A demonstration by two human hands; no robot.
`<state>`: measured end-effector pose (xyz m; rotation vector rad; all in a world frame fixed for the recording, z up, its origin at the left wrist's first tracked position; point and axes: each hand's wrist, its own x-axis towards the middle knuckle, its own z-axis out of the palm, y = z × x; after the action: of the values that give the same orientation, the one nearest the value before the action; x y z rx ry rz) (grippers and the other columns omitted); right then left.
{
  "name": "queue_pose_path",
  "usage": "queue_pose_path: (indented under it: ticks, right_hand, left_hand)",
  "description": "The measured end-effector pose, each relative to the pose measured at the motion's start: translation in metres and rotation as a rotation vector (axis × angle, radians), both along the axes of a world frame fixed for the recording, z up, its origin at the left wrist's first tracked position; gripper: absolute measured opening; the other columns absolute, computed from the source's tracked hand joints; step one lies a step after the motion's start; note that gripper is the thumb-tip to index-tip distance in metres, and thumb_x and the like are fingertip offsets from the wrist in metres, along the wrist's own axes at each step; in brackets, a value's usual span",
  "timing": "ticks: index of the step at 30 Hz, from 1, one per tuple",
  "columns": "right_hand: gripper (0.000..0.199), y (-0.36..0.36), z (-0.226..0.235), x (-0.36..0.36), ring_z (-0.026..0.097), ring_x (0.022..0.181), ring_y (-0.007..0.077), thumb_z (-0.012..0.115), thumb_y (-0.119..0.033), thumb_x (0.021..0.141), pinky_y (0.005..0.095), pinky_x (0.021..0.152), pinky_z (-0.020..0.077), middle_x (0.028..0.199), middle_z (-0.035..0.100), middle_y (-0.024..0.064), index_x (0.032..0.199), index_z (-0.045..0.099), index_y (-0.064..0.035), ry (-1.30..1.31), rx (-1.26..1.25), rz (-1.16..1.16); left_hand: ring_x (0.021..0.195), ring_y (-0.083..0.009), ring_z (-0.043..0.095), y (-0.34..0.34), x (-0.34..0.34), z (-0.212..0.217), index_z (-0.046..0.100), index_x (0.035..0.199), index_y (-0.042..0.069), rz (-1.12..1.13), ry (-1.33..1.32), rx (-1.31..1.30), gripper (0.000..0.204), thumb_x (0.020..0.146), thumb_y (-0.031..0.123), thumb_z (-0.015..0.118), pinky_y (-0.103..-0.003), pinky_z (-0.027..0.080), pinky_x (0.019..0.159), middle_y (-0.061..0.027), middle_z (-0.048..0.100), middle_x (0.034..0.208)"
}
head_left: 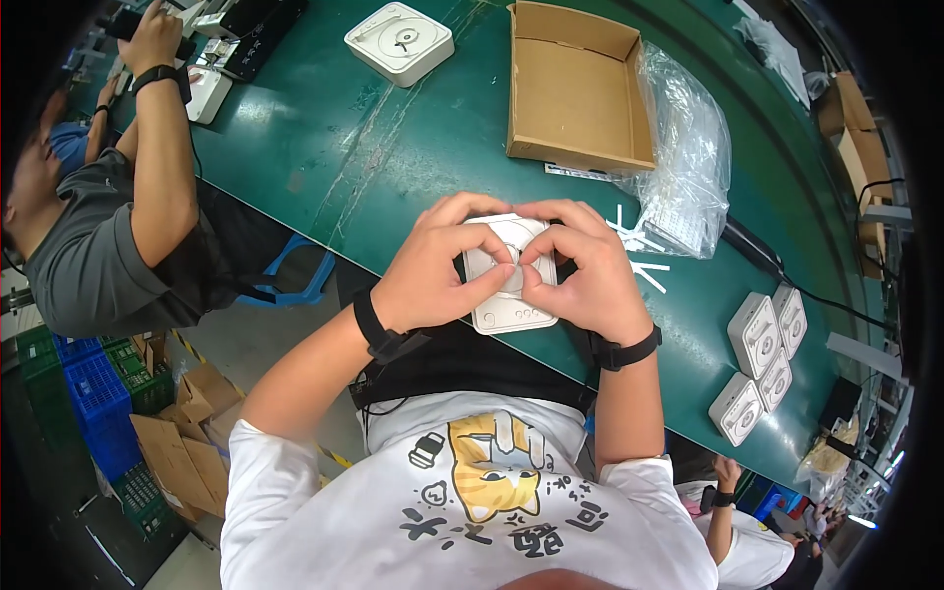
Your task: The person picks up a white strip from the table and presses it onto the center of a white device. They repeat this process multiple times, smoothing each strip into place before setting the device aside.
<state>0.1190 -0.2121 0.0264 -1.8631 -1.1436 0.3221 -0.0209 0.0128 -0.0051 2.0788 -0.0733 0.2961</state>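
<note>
**Both hands clamped on a white square device**

Grip first: left hand (433, 265) and right hand (580, 270) both closed around a white square device (506, 295), held just above the near edge of the green surface (393, 138), close to the body. Fingers curl over its top edge; both thumbs press together on the middle of its face, likely to steady it while working a small central part. Black wristbands on both wrists.

Left to right:
- Far left, a co-worker in a grey shirt, one hand (152, 34) raised at dark equipment on the surface.
- A second white square device (398, 41) lies flat at the far side, well apart from the hands.
- An open cardboard box (575, 88) sits beyond the hands, within reach, seemingly empty.
- A crumpled clear plastic bag (688, 167) lies against the box's right side; white strips (639, 251) just beside it.
- At right, four more white devices (762, 359) stand on edge in a cluster, grouped as if in a batch.
- Lower right, another person's hand (728, 477), partly seen.
</note>
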Motion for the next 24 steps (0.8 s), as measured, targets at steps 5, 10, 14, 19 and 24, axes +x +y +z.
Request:
queue_pose_path:
  ticks: [5,10,14,19,24]
  right_hand:
    - [0.017,0.001,-0.003,0.003,0.073,0.113,0.0200,0.091,-0.001,0.083,0.0309,0.081,0.0592,0.144,0.080,0.0070,0.096,0.081,-0.0072,0.111,0.006,-0.006]
    - [0.017,0.002,-0.007,0.006,0.072,0.114,0.0187,0.091,-0.001,0.084,0.0302,0.080,0.0572,0.146,0.080,0.0075,0.097,0.081,-0.0071,0.152,0.026,0.004]
    - [0.019,0.000,-0.007,0.000,0.072,0.114,0.0188,0.090,-0.001,0.085,0.0303,0.080,0.0567,0.143,0.080,0.0079,0.100,0.081,-0.0081,0.242,0.011,-0.020]
    - [0.027,0.003,-0.007,-0.008,0.071,0.106,0.0181,0.094,-0.005,0.088,0.0308,0.079,0.0562,0.125,0.076,0.0061,0.111,0.080,-0.0079,0.104,0.019,-0.083]
    - [0.034,0.009,-0.015,-0.015,0.070,0.096,0.0166,0.097,-0.009,0.091,0.0300,0.077,0.0545,0.113,0.071,0.0039,0.120,0.078,-0.0061,0.132,0.021,-0.092]
  left_hand:
    - [0.145,-0.0385,0.064,0.003,0.012,0.005,0.080,0.117,0.015,-0.039,0.203,-0.240,0.029,0.093,0.022,0.097,-0.052,0.049,0.124,-0.0121,0.073,0.150]
    - [0.149,-0.0392,0.061,0.002,0.022,0.017,0.079,0.118,0.016,-0.031,0.313,-0.123,0.031,0.093,0.022,0.097,-0.053,0.046,0.128,-0.0118,0.072,0.152]
    - [0.152,-0.0394,0.059,0.004,0.018,0.017,0.078,0.119,0.016,-0.075,0.310,-0.133,0.032,0.094,0.021,0.096,-0.053,0.045,0.129,-0.0118,0.071,0.156]
    - [0.148,-0.0432,0.062,-0.006,-0.011,0.030,0.077,0.111,0.013,0.115,0.090,0.035,0.027,0.092,0.017,0.094,-0.054,0.050,0.125,-0.0136,0.071,0.159]
    - [0.142,-0.0446,0.068,-0.019,-0.016,0.039,0.076,0.102,0.010,0.216,-0.031,0.328,0.022,0.088,0.012,0.092,-0.053,0.058,0.115,-0.0156,0.073,0.158]
